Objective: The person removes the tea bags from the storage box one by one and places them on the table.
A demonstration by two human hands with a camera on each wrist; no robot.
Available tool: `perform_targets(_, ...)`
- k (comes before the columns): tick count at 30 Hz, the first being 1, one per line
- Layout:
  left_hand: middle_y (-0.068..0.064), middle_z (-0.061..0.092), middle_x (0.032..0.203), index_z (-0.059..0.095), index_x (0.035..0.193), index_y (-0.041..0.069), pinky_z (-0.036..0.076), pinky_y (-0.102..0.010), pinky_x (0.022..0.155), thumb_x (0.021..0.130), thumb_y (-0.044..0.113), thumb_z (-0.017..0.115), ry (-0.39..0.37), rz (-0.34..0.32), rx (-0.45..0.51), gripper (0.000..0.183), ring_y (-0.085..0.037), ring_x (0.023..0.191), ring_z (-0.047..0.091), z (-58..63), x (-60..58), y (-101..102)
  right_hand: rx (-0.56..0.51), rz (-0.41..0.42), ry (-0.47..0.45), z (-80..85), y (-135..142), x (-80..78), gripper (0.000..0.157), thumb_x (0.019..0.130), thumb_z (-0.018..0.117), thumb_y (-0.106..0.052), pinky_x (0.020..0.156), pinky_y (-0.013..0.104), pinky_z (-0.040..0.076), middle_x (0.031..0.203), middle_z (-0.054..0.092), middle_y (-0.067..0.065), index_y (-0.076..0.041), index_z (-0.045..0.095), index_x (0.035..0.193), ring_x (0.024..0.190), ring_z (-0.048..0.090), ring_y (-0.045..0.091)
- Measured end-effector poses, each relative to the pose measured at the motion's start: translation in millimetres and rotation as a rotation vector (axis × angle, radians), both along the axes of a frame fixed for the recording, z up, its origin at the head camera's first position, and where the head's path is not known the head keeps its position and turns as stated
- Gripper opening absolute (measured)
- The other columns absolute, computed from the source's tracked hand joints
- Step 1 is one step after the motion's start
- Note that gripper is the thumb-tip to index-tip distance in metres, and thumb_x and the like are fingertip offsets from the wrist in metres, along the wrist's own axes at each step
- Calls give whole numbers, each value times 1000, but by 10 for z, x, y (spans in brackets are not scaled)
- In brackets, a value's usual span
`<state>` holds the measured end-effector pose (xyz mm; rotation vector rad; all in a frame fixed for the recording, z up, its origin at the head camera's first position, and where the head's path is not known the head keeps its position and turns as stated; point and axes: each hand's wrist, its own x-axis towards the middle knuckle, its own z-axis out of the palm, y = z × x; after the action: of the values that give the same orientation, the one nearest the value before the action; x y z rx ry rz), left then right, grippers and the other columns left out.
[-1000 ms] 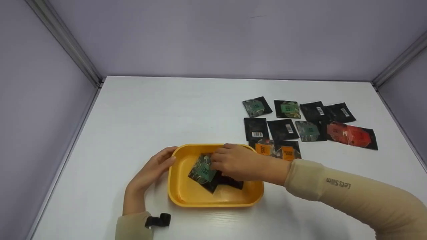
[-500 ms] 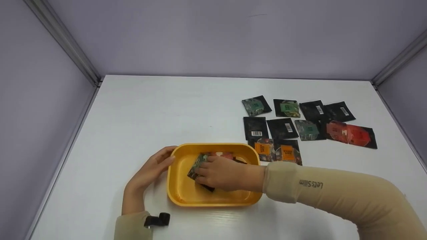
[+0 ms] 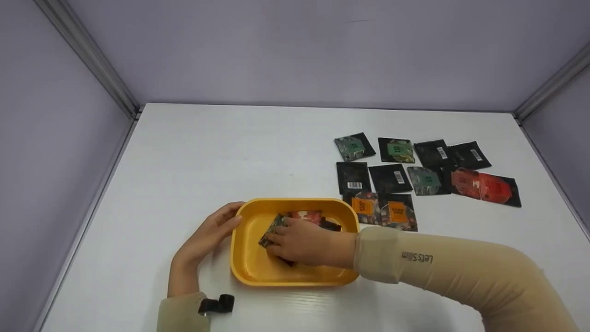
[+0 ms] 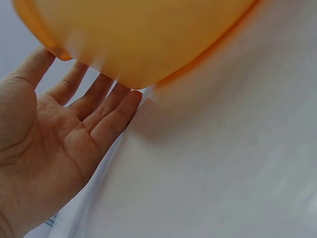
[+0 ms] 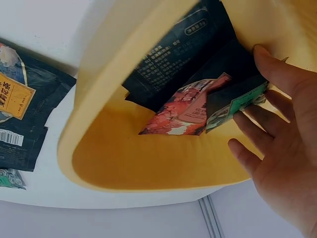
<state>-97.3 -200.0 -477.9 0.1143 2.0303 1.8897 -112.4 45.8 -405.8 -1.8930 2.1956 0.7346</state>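
My left hand (image 3: 209, 240) touches the left side of the yellow plastic tub (image 3: 258, 280). In the left wrist view its fingers (image 4: 101, 94) lie fairly straight against the outer wall, with the thumb at the rim. Inside the tub, my right hand (image 3: 302, 242) pinches a dark sachet with a green label (image 5: 245, 101) between thumb and fingers. Beside it in the right wrist view lie a red-printed sachet (image 5: 183, 111) and a black sachet showing its printed back (image 5: 183, 57). From the head, the right hand covers part of these sachets.
Right of the tub, two orange-labelled sachets (image 3: 397, 213) lie near its rim. Farther back are black sachets (image 3: 391, 178), green-labelled ones (image 3: 397, 150) and red ones (image 3: 498, 188), some overlapping. Pale walls (image 3: 295, 55) border the white table (image 3: 207, 152) behind and at the sides.
My right hand has moved left and down inside the tub, from beside the green-labelled sachet to over it, uncovering a red-printed sachet behind. The left hand stays at the rim.
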Motion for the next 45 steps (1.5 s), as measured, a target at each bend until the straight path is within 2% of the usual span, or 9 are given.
perform_targets(5,-5,54,141,50,141,11,40,-45,110,101,34,59,-12,5,-5,47,-22,128,51,-4,0,3,-15,62,-5,6,3,3,44,101,58,-34,105,32,43,144,54,-2,-21,53,143,124,55,15)
perform_targets(10,-4,54,141,51,141,13,39,-45,110,100,34,60,-21,5,-11,47,-22,128,51,-12,-1,-4,-90,126,19,52,51,18,41,100,60,-34,98,29,46,133,62,-3,-18,57,138,114,60,13)
perform_targets(17,-4,55,140,51,141,13,38,-45,111,100,34,60,-10,-1,-6,46,-22,128,51,-19,10,7,-258,190,167,143,180,137,31,99,62,-28,81,24,48,113,71,-5,-16,65,127,95,63,10)
perform_targets(23,-8,56,137,51,140,11,40,-47,109,103,26,56,40,-23,33,40,-25,126,52,-12,14,-16,-425,213,272,141,370,295,23,100,58,-24,83,29,50,113,71,-1,-14,69,118,98,64,14)
perform_targets(29,-6,55,138,51,140,12,40,-44,109,102,28,57,34,-22,17,42,-23,126,52,-2,12,-13,-584,173,277,152,588,409,26,98,63,-22,78,30,49,116,71,1,-14,70,121,98,66,16)
perform_targets(34,-6,56,138,52,140,12,40,-45,109,102,28,57,34,-19,13,42,-23,126,52,-2,13,-16,-735,102,239,193,800,468,30,107,43,-13,85,35,53,119,70,5,-10,68,124,99,68,18)
perform_targets(38,-6,56,138,52,140,11,40,-45,109,102,29,57,38,-17,5,42,-23,126,52,-7,12,-21,-857,52,216,201,956,493,40,110,30,-9,80,36,54,119,70,7,-8,68,124,98,68,20)
perform_targets(45,-4,56,138,52,140,13,40,-45,109,101,33,58,20,-6,-15,44,-22,126,52,-19,3,-21,-990,-61,203,220,1212,520,36,109,35,-9,72,36,56,119,70,7,-6,69,123,96,69,21)
